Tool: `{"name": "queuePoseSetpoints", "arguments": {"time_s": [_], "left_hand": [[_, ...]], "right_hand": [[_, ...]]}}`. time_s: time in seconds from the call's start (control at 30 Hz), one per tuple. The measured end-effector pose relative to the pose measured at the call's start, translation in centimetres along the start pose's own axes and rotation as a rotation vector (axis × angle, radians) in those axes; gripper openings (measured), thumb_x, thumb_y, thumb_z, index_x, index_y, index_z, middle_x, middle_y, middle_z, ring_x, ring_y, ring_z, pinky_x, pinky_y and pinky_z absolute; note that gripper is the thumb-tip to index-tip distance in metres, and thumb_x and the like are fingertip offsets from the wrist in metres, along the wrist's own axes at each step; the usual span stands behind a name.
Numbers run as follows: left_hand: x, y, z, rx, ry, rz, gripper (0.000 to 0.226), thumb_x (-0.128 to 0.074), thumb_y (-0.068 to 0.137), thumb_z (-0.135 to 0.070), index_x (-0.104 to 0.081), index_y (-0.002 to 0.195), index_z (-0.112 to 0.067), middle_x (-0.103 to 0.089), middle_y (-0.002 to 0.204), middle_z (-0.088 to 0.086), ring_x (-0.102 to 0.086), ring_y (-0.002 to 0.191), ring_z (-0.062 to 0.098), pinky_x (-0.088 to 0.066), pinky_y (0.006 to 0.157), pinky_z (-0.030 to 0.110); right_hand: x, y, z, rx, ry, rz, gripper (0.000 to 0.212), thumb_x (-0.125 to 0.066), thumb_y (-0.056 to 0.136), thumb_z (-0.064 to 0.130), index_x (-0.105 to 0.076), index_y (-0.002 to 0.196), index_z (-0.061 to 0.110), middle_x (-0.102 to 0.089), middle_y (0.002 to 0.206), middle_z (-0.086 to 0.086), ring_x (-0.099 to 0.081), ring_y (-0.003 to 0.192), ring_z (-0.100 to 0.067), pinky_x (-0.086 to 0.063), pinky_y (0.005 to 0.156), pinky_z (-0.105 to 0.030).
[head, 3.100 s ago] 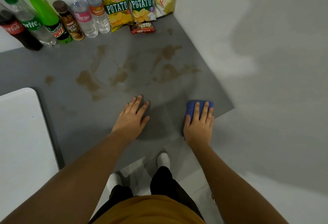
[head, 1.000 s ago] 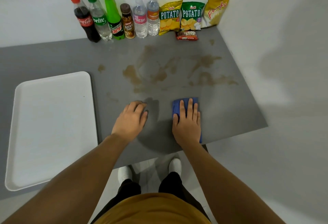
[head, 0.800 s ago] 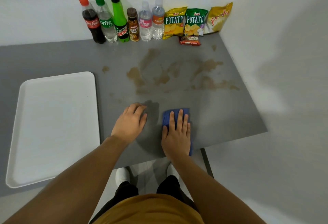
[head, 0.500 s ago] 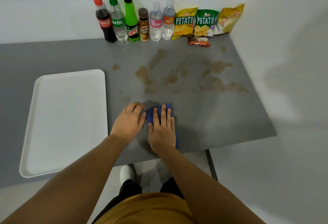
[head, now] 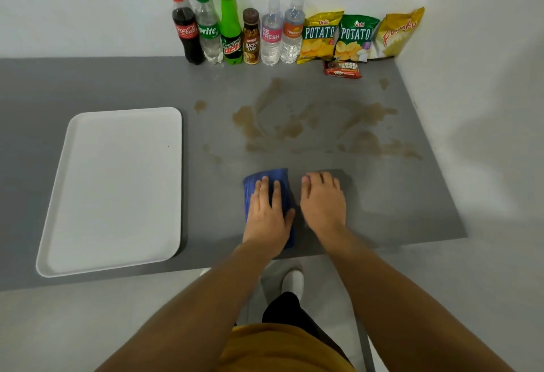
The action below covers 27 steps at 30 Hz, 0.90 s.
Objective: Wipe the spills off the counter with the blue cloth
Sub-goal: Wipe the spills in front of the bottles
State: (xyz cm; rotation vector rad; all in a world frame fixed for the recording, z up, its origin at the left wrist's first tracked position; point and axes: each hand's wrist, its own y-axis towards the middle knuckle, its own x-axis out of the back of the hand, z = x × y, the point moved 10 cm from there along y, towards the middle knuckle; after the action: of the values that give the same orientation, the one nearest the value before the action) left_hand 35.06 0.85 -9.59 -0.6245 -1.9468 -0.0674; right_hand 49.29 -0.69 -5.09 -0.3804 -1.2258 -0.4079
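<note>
Near the front edge of the counter (head: 117,83), the blue cloth (head: 265,176) lies flat under the left hand (head: 269,215). That grip is spread, palm down, pressing the cloth rather than pinching it. The right hand (head: 322,204) rests just beside it on bare surface, fingers loosely extended, holding nothing.

Step in hand, by judgement: wiping is under way but far from complete. The brown spills (head: 247,120) lie farther back, apart from the cloth, between it and the row of bottles (head: 231,27).

The next move calls for pushing the cloth forward into the nearest patch under steady downward pressure, stopping short of the bottles and the white tray (head: 117,189).

Hidden or unclear:
- The hand covers much of the cloth; its underside and any soiling cannot be judged.
- Pale marks right of the right hand may be moisture or glare.
</note>
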Motion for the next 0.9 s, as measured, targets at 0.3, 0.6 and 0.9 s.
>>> {"name": "queuePoseSetpoints", "arguments": {"time_s": [0.3,0.6,0.9], "left_hand": [[-0.3,-0.8,2.9,0.102,0.130,-0.048,0.071,-0.014,0.104,-0.051,0.016,0.158,-0.018,0.023,0.165,0.010,0.015,0.154,0.028,0.000,0.126,0.044],[4.5,1.8,11.4,0.166,0.195,-0.133,0.074,-0.015,0.099,-0.061,0.015,0.158,-0.027,0.014,0.168,0.010,0.008,0.155,0.032,0.000,0.124,0.043],[7.8,8.6,14.1,0.147,0.245,-0.133,0.076,-0.021,0.101,-0.058,0.010,0.160,-0.022,0.009,0.168,0.015,0.003,0.155,0.036,-0.006,0.125,0.047]], "right_hand": [[0.1,0.7,1.0,0.086,0.001,-0.044,0.034,-0.040,0.106,0.031,-0.067,0.110,0.009,-0.063,0.109,-0.015,-0.056,0.100,-0.034,-0.046,0.084,-0.044],[0.3,2.1,2.1,0.039,0.038,-0.082,0.033,-0.042,0.105,0.032,-0.066,0.102,0.009,-0.063,0.099,-0.013,-0.059,0.092,-0.036,-0.047,0.067,-0.039],[0.2,4.1,1.4,-0.030,0.099,-0.068,0.035,-0.036,0.107,0.039,-0.059,0.098,0.013,-0.065,0.096,-0.011,-0.063,0.086,-0.038,-0.039,0.063,-0.036]]}}
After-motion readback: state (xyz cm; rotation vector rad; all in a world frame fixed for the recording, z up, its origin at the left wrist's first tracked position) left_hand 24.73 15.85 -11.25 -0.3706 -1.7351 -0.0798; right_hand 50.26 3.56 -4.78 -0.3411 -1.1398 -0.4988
